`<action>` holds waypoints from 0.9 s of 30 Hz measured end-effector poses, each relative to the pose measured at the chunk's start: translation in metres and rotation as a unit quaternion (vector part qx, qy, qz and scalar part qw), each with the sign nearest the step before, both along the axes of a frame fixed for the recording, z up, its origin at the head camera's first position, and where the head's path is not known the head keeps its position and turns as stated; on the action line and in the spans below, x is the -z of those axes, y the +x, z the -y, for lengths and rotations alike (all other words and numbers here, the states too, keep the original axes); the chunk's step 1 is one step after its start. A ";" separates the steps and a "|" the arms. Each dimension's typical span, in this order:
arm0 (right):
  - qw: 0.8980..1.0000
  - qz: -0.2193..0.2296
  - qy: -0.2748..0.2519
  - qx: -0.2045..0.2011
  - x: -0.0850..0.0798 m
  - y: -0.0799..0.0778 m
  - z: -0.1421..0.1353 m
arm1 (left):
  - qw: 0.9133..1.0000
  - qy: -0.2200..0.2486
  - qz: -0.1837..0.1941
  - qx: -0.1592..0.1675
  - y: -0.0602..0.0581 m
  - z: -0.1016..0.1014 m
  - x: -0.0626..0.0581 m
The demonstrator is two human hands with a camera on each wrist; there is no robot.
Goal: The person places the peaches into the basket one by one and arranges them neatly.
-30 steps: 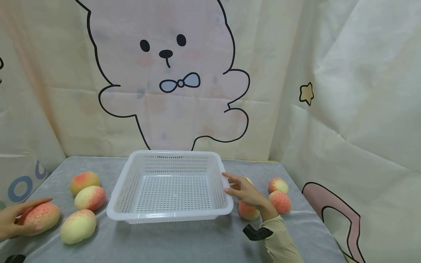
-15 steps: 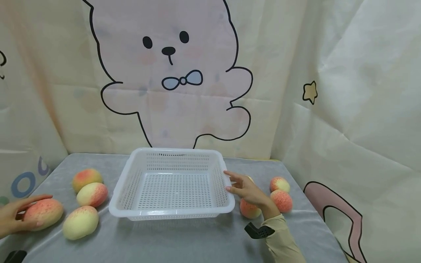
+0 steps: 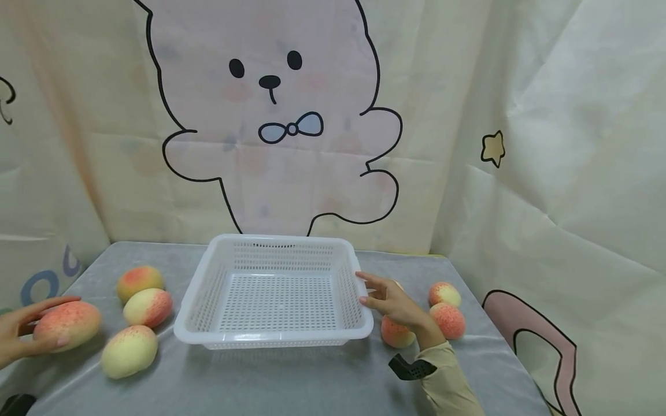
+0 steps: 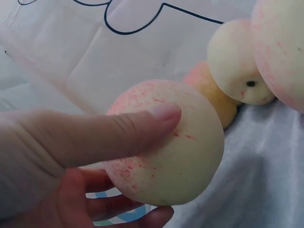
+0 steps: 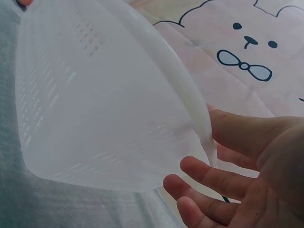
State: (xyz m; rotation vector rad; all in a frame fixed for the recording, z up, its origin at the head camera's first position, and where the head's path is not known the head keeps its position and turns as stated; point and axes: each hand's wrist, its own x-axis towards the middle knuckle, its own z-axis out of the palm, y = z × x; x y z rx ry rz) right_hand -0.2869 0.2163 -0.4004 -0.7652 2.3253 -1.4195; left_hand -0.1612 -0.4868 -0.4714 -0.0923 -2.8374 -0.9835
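On the left, my left hand (image 3: 23, 332) grips a large peach (image 3: 70, 325), pale with a red-speckled blush. In the left wrist view my thumb lies across that peach (image 4: 190, 156) and the fingers curl under it; it seems slightly raised from the cloth. A white perforated plastic basket (image 3: 270, 338) stands mid-table with nothing inside. With my right hand (image 3: 395, 303) I hold the basket's right rim. The right wrist view has the thumb over the rim (image 5: 190, 95) and the fingers by the outer side wall.
Three more peaches, a yellow one (image 3: 139, 283), a pink-tipped one (image 3: 148, 307) and a pale one (image 3: 129, 351), lie left of the basket. Several others, among them a red one (image 3: 448, 321), lie around my right hand. A grey cloth (image 3: 260, 381) covers the table; a printed curtain hangs behind.
My left hand and its peach have risen slightly relative to the peaches beside them. The right hand keeps its place at the rim. The whole view has shifted a little.
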 end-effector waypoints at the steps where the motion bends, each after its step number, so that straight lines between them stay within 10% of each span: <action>1: 1.000 0.001 -0.002 -0.002 0.000 0.000 0.000 | 1.000 -0.002 -0.008 -0.007 -0.001 -0.001 -0.001; 8: 1.000 0.004 -0.004 -0.002 0.000 0.000 0.001 | 0.999 -0.016 -0.040 -0.032 -0.007 -0.020 -0.015; 16: 1.000 0.012 -0.009 -0.001 0.000 0.000 -0.002 | 0.994 -0.009 -0.105 0.023 -0.012 -0.050 -0.037; 27: 1.000 0.016 -0.011 -0.004 -0.002 0.000 0.000 | 0.999 -0.034 -0.020 0.031 -0.019 -0.094 -0.093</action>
